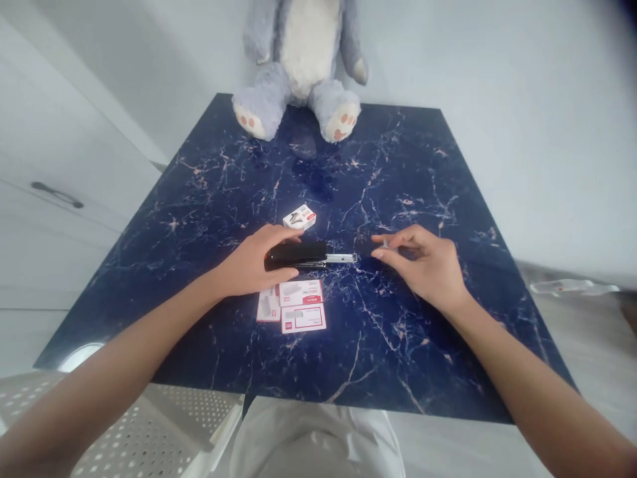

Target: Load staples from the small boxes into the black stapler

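A black stapler lies on the dark blue marbled table, its silver staple tray sticking out to the right. My left hand grips the stapler's rear end between thumb and fingers. To the right of the tray and apart from it, my right hand pinches a small pale silvery piece, perhaps a strip of staples, mostly hidden by the fingertips. Just beyond the stapler sits a small white and red box with a stapler picture. On the near side are several white and red printed cards or flat boxes.
A grey and cream plush toy sits at the far edge of the table. White cabinets with a dark handle stand at the left. Below the table's near left edge is a perforated white chair or stool.
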`<state>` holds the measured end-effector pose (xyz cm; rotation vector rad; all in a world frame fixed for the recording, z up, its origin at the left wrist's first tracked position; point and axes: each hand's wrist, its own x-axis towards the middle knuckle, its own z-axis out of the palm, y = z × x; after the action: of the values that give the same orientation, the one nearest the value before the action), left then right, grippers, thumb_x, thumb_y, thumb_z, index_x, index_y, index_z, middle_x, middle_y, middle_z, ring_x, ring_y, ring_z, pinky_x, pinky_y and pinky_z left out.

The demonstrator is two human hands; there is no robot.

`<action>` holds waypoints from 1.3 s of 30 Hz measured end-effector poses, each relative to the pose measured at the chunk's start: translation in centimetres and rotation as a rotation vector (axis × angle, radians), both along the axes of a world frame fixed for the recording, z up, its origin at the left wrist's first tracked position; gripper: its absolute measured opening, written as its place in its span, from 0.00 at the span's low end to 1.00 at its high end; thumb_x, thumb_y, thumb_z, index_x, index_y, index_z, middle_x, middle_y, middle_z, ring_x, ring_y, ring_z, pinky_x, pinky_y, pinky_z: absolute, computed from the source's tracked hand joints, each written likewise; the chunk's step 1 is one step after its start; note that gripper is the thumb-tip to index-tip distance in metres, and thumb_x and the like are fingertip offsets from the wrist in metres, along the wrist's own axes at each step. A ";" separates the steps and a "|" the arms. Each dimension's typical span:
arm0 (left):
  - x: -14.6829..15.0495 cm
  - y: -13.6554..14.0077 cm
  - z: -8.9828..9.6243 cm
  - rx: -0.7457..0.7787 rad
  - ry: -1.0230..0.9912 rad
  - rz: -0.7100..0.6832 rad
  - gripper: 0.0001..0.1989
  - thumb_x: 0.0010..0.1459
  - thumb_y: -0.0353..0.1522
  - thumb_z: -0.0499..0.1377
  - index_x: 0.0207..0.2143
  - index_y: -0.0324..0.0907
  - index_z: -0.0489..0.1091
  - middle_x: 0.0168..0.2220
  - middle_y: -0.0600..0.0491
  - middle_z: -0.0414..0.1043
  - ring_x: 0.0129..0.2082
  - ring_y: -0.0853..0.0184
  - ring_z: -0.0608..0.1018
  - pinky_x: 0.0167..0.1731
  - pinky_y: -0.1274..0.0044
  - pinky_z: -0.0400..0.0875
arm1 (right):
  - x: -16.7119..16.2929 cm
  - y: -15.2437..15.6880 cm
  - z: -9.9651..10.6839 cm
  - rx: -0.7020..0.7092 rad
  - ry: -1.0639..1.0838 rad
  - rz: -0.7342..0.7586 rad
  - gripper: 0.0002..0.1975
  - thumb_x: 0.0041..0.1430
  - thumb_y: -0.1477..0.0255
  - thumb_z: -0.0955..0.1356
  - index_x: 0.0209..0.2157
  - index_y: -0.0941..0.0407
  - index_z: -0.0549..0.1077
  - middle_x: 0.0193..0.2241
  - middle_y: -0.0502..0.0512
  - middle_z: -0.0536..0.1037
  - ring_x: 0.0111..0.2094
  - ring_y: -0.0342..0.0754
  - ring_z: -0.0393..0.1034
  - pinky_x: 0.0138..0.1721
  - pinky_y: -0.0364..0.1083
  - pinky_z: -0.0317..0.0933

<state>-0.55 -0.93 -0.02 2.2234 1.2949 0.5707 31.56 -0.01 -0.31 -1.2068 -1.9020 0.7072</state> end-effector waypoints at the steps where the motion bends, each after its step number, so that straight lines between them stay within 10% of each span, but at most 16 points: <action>1: 0.0 0.1 0.0 0.001 0.012 -0.008 0.26 0.57 0.40 0.63 0.58 0.48 0.67 0.51 0.48 0.73 0.49 0.59 0.75 0.52 0.67 0.68 | -0.5 0.1 0.3 0.021 -0.021 0.017 0.11 0.58 0.63 0.73 0.30 0.53 0.70 0.37 0.55 0.82 0.44 0.55 0.78 0.43 0.52 0.72; 18: 0.0 0.5 -0.3 -0.014 0.042 -0.016 0.20 0.59 0.41 0.63 0.54 0.49 0.70 0.47 0.51 0.74 0.46 0.62 0.76 0.48 0.69 0.70 | -3.5 1.0 -0.9 -0.215 -0.019 0.261 0.09 0.62 0.66 0.71 0.43 0.52 0.76 0.41 0.50 0.82 0.40 0.48 0.78 0.40 0.45 0.69; 39: 0.2 0.9 -0.2 -0.075 0.075 0.007 0.23 0.57 0.43 0.64 0.55 0.52 0.70 0.48 0.52 0.74 0.45 0.61 0.77 0.49 0.69 0.71 | -2.6 1.1 -1.3 -0.146 -0.008 0.373 0.17 0.67 0.69 0.67 0.56 0.49 0.70 0.48 0.49 0.81 0.45 0.46 0.78 0.48 0.46 0.70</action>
<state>-0.37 -0.04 -0.25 2.1982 1.3401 0.4381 28.96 1.07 -1.64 -0.9473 -2.1383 1.0548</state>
